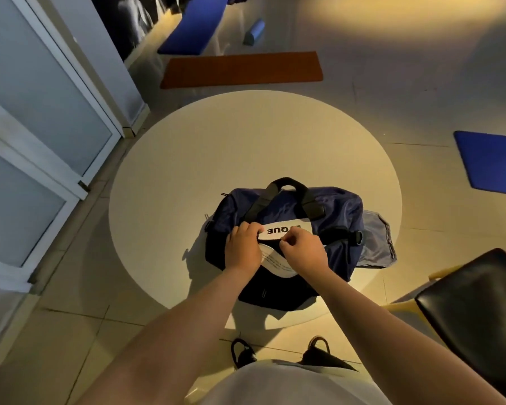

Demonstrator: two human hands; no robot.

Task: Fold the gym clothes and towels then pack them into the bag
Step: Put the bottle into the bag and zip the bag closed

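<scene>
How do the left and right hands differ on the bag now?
The left hand grips the white printed cloth; the right hand pinches the dark edge of the blue bag. The left hand sits toward the bag's left end, the right hand near its middle. Both are on top.

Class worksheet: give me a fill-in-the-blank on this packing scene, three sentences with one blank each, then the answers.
The navy bag rests on a white table whose top is ____ in shape.
The white item in the bag's opening bears lettering coloured ____.
The left hand and right hand make ____ hands at that opening.
Answers: round; black; two.
</scene>
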